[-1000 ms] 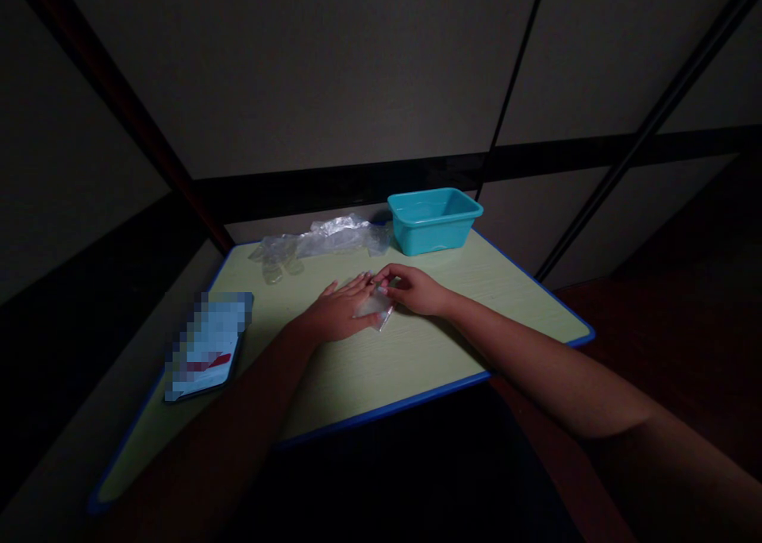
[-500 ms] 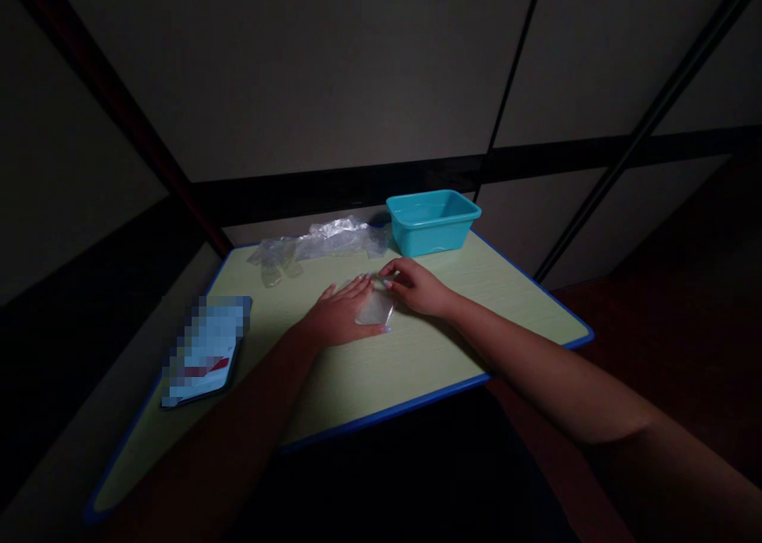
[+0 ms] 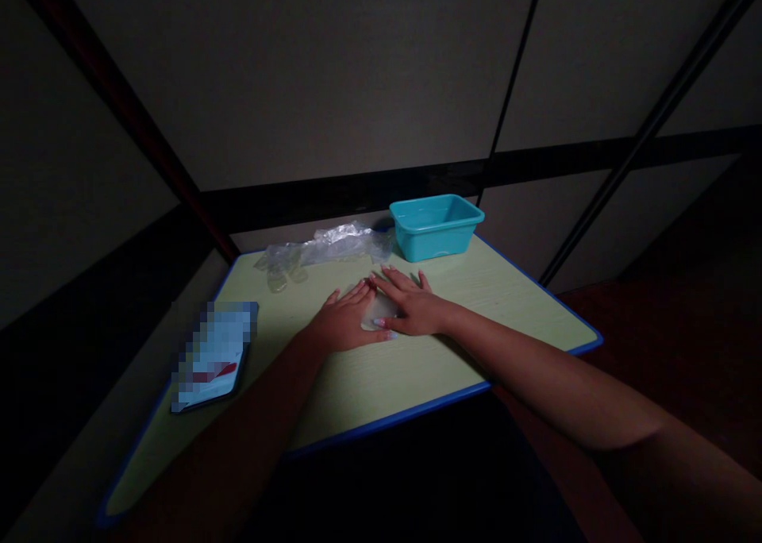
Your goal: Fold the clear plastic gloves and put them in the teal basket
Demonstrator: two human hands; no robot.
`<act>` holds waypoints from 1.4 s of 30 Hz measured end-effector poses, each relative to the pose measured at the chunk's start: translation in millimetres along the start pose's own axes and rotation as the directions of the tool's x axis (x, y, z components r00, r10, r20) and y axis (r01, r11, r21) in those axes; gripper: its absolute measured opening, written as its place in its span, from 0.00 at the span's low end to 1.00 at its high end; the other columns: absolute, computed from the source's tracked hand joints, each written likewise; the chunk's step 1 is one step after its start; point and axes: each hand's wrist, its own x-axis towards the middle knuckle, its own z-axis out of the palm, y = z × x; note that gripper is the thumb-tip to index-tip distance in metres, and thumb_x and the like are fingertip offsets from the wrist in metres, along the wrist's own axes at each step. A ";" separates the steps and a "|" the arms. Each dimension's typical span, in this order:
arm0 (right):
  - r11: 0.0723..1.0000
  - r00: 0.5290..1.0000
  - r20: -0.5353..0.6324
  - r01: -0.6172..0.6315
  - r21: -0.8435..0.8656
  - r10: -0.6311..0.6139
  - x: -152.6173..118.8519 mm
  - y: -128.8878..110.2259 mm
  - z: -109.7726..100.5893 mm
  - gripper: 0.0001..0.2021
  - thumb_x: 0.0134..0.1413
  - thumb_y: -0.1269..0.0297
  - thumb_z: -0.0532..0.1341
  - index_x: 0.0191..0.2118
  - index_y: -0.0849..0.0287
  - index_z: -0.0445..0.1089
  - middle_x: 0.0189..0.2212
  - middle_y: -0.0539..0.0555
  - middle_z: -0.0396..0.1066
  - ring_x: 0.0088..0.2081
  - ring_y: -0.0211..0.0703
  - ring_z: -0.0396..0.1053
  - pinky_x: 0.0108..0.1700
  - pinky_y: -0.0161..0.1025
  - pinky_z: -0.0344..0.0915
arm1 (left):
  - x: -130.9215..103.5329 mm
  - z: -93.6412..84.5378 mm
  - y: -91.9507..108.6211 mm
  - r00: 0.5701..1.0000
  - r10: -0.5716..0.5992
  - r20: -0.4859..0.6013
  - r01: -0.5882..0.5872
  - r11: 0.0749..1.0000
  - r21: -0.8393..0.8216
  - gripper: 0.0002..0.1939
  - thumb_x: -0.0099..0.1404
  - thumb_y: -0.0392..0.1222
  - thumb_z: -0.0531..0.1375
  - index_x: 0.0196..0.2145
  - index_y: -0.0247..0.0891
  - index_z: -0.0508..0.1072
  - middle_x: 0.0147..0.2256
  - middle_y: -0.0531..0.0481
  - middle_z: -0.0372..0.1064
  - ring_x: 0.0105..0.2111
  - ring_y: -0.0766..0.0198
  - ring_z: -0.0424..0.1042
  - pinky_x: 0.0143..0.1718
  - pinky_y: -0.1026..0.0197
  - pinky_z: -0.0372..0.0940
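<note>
Between my hands a small, pale, see-through plastic piece [image 3: 376, 311], perhaps a small bag, lies flat on the table [image 3: 417, 376]. My left hand [image 3: 348, 318] rests flat over its left side, fingers stretched out. From the right, my right hand [image 3: 412, 305] covers its other side with spread fingers, its fingertips meeting those of the left hand. Both thumbs lie along the near edge. Much of the piece is hidden under the palms and fingers.
Crumpled clear plastic [image 3: 342, 244] lies along the table's back edge, with rounded clear pieces [image 3: 277, 279] at its left. A turquoise basin [image 3: 437, 241] stands at the back right. A phone [image 3: 217, 360] with a lit screen lies at the left. Behind rises a panelled wall [image 3: 345, 75].
My right hand has opened from a pinch at the plastic's far right corner and now lies flat on it. The left hand stays in place. The view has shifted slightly.
</note>
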 end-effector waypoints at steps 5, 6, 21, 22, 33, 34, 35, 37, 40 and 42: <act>0.999 0.999 0.048 -0.025 -0.029 0.026 -1.0 -2.1 -4.2 0.38 0.54 0.55 0.53 0.65 0.51 0.32 0.65 0.60 0.26 0.64 0.58 0.28 0.54 0.70 0.27 | -0.8 -0.2 0.3 1.000 0.001 -0.007 -0.001 1.000 -0.012 0.49 0.56 0.70 0.45 0.64 0.35 0.38 0.64 0.42 0.30 0.63 0.51 0.36 0.60 0.44 0.35; 0.999 0.998 0.056 -0.032 -0.033 0.033 -0.9 -1.8 -4.3 0.37 0.54 0.56 0.53 0.65 0.51 0.32 0.65 0.60 0.26 0.64 0.58 0.27 0.54 0.70 0.27 | -1.0 -0.5 0.5 1.000 -0.002 -0.010 0.002 1.000 -0.014 0.48 0.57 0.70 0.45 0.64 0.35 0.38 0.64 0.42 0.31 0.63 0.52 0.36 0.60 0.44 0.35; 0.991 0.991 0.053 -0.120 -0.066 0.123 0.6 4.3 -3.1 0.32 0.56 0.64 0.48 0.65 0.52 0.37 0.65 0.57 0.27 0.65 0.56 0.29 0.54 0.72 0.27 | -2.1 -1.1 5.3 0.999 -0.038 -0.036 0.038 0.999 0.000 0.42 0.61 0.65 0.44 0.64 0.38 0.38 0.65 0.45 0.30 0.64 0.54 0.35 0.59 0.44 0.37; 0.991 0.992 0.049 -0.116 -0.066 0.119 0.8 4.4 -2.8 0.31 0.57 0.63 0.47 0.65 0.52 0.38 0.65 0.56 0.27 0.65 0.55 0.29 0.54 0.72 0.27 | -2.1 -0.5 5.2 0.998 -0.043 -0.042 0.043 0.999 -0.002 0.42 0.61 0.66 0.44 0.64 0.38 0.38 0.65 0.45 0.30 0.64 0.55 0.35 0.59 0.44 0.37; 0.989 0.990 0.102 -0.084 -0.120 0.097 0.1 5.5 -2.9 0.30 0.59 0.56 0.45 0.65 0.54 0.36 0.65 0.57 0.25 0.65 0.54 0.27 0.54 0.70 0.26 | -2.1 0.1 6.7 0.995 -0.090 -0.047 0.089 0.996 -0.025 0.43 0.60 0.67 0.42 0.64 0.39 0.39 0.65 0.44 0.31 0.64 0.53 0.33 0.59 0.41 0.37; 0.989 0.989 0.104 -0.087 -0.121 0.100 0.0 5.9 -3.6 0.30 0.59 0.56 0.45 0.65 0.53 0.36 0.65 0.57 0.25 0.65 0.54 0.27 0.54 0.71 0.26 | -2.3 -0.3 6.0 0.994 -0.096 -0.043 0.094 0.995 -0.033 0.41 0.61 0.67 0.42 0.64 0.40 0.40 0.65 0.45 0.31 0.64 0.54 0.34 0.59 0.41 0.37; 0.988 0.989 0.105 -0.092 -0.121 0.105 -0.2 6.6 -4.4 0.31 0.59 0.56 0.46 0.65 0.53 0.36 0.65 0.57 0.25 0.65 0.54 0.26 0.54 0.71 0.27 | -2.5 -0.6 5.0 0.994 -0.102 -0.037 0.100 0.994 -0.039 0.40 0.62 0.66 0.41 0.64 0.40 0.40 0.65 0.45 0.31 0.64 0.55 0.34 0.59 0.41 0.37; 0.987 0.987 0.106 -0.106 -0.121 0.119 -0.4 8.9 -6.2 0.32 0.58 0.55 0.47 0.65 0.53 0.36 0.65 0.57 0.24 0.65 0.54 0.26 0.54 0.71 0.27 | -3.0 -0.9 1.9 0.993 -0.115 -0.023 0.114 0.993 -0.044 0.36 0.64 0.62 0.39 0.64 0.41 0.41 0.65 0.46 0.31 0.64 0.56 0.35 0.59 0.40 0.37; 0.982 0.984 0.086 -0.141 -0.128 0.153 -0.1 14.4 -8.1 0.33 0.57 0.54 0.48 0.65 0.53 0.37 0.65 0.59 0.25 0.64 0.56 0.25 0.54 0.72 0.28 | -4.2 -1.1 -3.5 0.993 -0.117 -0.009 0.117 0.992 -0.043 0.33 0.66 0.59 0.37 0.64 0.42 0.41 0.65 0.47 0.32 0.64 0.57 0.35 0.58 0.39 0.38; 0.978 0.983 0.069 -0.162 -0.128 0.172 0.8 18.4 -8.1 0.33 0.57 0.52 0.48 0.65 0.54 0.37 0.65 0.60 0.25 0.64 0.57 0.25 0.53 0.72 0.28 | -5.2 -1.6 -6.1 0.994 -0.110 -0.009 0.109 0.993 -0.041 0.32 0.66 0.58 0.38 0.63 0.44 0.42 0.65 0.48 0.32 0.64 0.56 0.35 0.57 0.38 0.39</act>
